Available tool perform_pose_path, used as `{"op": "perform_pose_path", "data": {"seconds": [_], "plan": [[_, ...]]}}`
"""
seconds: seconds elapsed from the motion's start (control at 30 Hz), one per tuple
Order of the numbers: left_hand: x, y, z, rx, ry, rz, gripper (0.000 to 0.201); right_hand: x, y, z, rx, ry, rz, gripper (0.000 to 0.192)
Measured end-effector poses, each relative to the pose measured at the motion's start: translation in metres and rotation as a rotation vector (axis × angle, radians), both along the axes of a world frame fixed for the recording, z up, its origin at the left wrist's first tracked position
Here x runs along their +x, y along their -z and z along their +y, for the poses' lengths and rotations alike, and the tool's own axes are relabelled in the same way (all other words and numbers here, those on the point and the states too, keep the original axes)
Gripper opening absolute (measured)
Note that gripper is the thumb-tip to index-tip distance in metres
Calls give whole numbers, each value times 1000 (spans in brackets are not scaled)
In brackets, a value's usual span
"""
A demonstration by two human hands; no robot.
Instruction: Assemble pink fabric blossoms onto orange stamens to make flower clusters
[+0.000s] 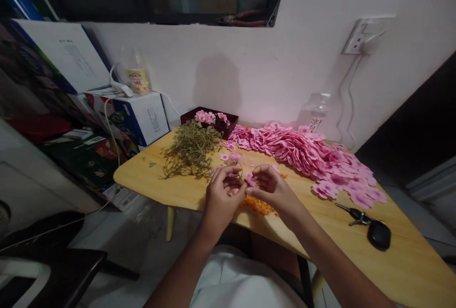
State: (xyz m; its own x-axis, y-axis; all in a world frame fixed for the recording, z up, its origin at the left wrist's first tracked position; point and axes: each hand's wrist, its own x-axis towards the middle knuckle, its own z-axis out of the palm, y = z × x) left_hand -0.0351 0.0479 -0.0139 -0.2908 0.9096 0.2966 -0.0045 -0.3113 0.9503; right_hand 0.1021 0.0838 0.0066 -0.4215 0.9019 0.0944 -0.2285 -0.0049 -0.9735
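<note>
Both hands meet over the near edge of the table. My left hand (221, 193) is closed in a pinch, with a thin green artificial flower stem rising by its fingertips. A small pink blossom (234, 157) shows just beyond those fingers. My right hand (276, 189) pinches a pink flower piece (250, 179) between thumb and fingers, close to the left fingertips. The fingers partly hide where stem and flower meet. Small orange pieces (260, 206) lie in a pile beneath the hands. Past the left hand is a heap of green stems (192, 149).
A long pile of pink fabric flowers (295, 149) spreads along the back and right of the wooden table (138, 179). A dark tray (228, 132) holds finished-looking blossoms. Keys (361, 216) with a black fob lie right. A clear bottle (317, 110) stands by the wall; boxes (147, 118) are stacked left.
</note>
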Motion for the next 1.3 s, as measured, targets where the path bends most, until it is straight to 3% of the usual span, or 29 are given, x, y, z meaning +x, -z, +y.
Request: {"op": "perform_pose_path", "data": {"seconds": [0.27, 0.5, 0.7, 0.9, 1.1, 1.3], "plan": [[-9, -9, -6, 97, 40, 264, 12, 10, 3, 7, 2, 46, 41, 35], [-8, -4, -4, 64, 18, 105, 15, 17, -16, 7, 44, 86, 36, 36], [-5, -2, -3, -3, -3, -45, 48, 14, -30, 9, 103, 133, 43, 42], [-5, -2, -5, -20, -15, -13, 17, 10, -37, 10, 102, 101, 14, 43], [-4, -8, -10, 53, -64, 22, 15, 8, -40, 8, 113, 29, -18, 41], [-4, -6, -10, 38, -54, 26, 16, 6, -38, 6, 162, 49, 7, 37]]}}
